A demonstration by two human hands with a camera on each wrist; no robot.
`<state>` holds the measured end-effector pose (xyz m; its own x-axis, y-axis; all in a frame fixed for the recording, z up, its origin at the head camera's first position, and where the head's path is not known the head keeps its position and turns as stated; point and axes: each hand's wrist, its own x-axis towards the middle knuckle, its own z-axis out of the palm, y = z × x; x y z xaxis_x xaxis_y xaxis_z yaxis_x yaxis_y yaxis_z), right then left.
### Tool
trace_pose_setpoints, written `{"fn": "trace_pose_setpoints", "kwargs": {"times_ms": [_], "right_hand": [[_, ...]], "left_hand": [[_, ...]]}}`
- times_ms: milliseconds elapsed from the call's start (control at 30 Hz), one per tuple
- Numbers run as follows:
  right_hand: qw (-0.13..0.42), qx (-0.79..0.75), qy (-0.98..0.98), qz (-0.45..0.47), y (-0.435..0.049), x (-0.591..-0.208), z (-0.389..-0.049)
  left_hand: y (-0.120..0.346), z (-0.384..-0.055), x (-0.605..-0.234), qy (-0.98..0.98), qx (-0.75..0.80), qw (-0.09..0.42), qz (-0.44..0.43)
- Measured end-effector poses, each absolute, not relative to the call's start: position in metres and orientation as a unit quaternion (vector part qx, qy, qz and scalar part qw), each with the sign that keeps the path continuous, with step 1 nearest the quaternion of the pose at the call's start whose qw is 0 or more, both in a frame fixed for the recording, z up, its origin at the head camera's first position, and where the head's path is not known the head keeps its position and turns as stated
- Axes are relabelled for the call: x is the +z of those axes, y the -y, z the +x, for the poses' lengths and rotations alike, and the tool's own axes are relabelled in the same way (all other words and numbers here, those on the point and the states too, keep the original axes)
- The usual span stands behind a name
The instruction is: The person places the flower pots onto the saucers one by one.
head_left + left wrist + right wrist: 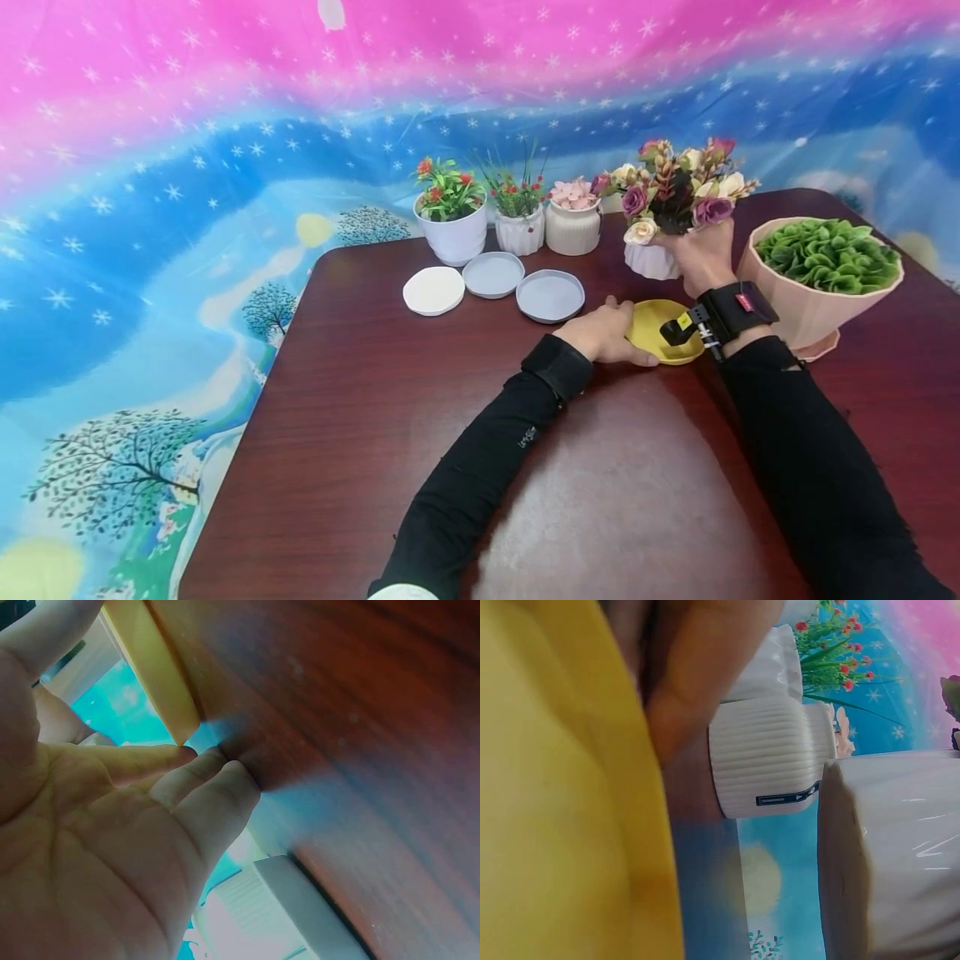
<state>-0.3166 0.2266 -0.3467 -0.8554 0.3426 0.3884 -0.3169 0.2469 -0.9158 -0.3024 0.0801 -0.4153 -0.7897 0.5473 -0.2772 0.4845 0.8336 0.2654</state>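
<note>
My left hand holds the left edge of a round yellow saucer, thumb toward the front and fingers toward the back. In the left wrist view, fingertips meet the yellow rim close to the tabletop. My right hand grips a small white flowerpot near its top, under a bunch of purple and cream roses. The right wrist view shows this pot raised off the table, its underside visible, with the yellow saucer close below the wrist.
A white saucer and two grey saucers lie left of my hands. Behind them stand a red-flowered pot, a smaller white pot and a ribbed cream pot. A large pink planter stands right of my right wrist.
</note>
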Motion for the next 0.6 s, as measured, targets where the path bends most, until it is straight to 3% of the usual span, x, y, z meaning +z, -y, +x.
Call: {"fn": "trace_pose_setpoints", "kwargs": {"times_ms": [300, 600], "right_hand": [[0.265, 0.636, 0.725, 0.000, -0.227, -0.349, -0.311], [0.236, 0.622, 0.746, -0.017, -0.230, -0.347, -0.301]], "left_hand": [[-0.075, -0.306, -0.414, -0.935, 0.104, 0.171, 0.292], [-0.056, -0.269, -0.367, -0.928, 0.131, 0.160, 0.309]]}}
